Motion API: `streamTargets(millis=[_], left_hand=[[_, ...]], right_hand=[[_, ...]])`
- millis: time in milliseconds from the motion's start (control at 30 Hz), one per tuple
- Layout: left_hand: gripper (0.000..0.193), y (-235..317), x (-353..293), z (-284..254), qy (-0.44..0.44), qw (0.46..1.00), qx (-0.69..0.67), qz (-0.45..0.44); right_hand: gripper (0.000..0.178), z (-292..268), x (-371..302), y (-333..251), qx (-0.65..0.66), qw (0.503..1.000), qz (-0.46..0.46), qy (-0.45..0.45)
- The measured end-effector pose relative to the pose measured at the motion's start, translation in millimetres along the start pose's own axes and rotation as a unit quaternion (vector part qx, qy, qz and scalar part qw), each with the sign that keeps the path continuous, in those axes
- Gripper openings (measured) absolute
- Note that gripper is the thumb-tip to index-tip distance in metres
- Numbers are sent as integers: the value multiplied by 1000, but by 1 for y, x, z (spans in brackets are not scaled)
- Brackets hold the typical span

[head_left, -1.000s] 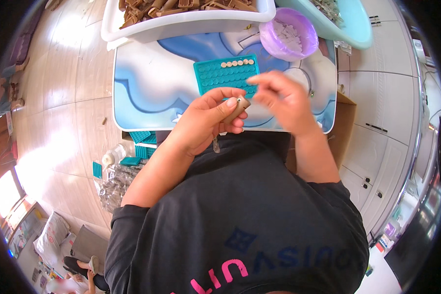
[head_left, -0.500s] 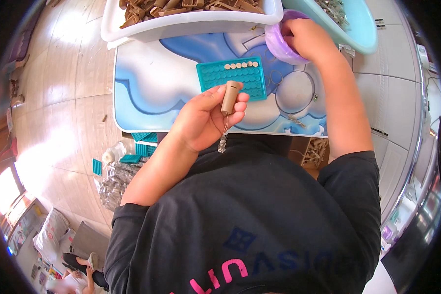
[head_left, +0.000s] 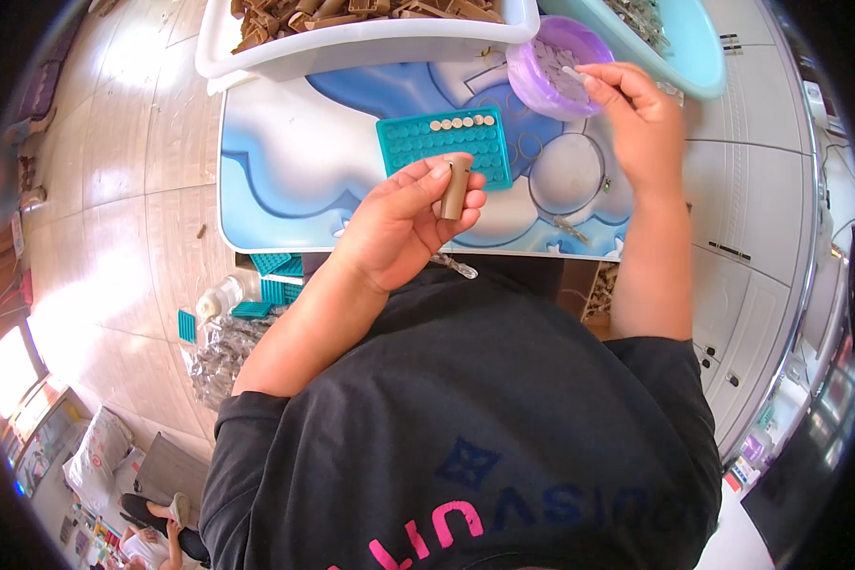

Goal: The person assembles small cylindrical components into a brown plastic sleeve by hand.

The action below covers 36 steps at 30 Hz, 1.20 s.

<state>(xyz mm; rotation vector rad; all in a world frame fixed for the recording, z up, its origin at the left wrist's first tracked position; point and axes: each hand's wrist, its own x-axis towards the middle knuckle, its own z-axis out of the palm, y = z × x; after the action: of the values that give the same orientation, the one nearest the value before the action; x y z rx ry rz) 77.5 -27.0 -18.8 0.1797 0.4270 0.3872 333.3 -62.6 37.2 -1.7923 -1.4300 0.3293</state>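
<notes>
My left hand [head_left: 407,220] is closed around a brown, tube-shaped plastic part [head_left: 458,190], held near upright over the table's front edge. A small clear strand [head_left: 458,267] dangles below that hand. My right hand [head_left: 644,123] pinches a small whitish piece [head_left: 572,72] between thumb and forefinger, over the right rim of a purple bowl [head_left: 530,87]. Similar pale pieces fill the bowl. Behind my left hand lies a teal tray [head_left: 418,142] with round pockets; several silvery button cells [head_left: 457,123] sit in its far row.
A white bin [head_left: 370,43] of brown plastic parts stands at the table's far side. Beside it is a light-blue basin [head_left: 698,57] with clear strands. More teal trays [head_left: 274,266] and a clear bag [head_left: 223,356] are below left. A person's legs [head_left: 152,513] show at lower left.
My right hand has come up out of the purple bowl and toward me, now with a small whitish piece in its fingers. The brown part has turned slightly in my left hand.
</notes>
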Motion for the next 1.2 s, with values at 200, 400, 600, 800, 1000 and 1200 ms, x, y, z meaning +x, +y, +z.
streamTargets(millis=[200, 400, 600, 800, 1000, 1200], left_hand=[[30, -5, 1, 4, 4, 1000, 13, 8], [27, -8, -2, 6, 22, 999, 22, 18], [29, -9, -3, 4, 21, 998, 48, 27], [29, -11, -5, 8, 38, 997, 64, 23], [31, -11, -6, 0, 39, 997, 58, 23], [30, -12, -7, 1, 39, 996, 67, 41]], right_hand=[[17, 7, -10, 6, -3, 994, 60, 88], [19, 5, -17, 2, 64, 987, 102, 107], [10, 54, -70, -44, 291, 955, 57, 12], [5, 73, -79, -40, 197, 978, -47, 50], [7, 73, -81, -38, 96, 988, -79, 96], [5, 77, -93, -45, 296, 951, 68, 54]])
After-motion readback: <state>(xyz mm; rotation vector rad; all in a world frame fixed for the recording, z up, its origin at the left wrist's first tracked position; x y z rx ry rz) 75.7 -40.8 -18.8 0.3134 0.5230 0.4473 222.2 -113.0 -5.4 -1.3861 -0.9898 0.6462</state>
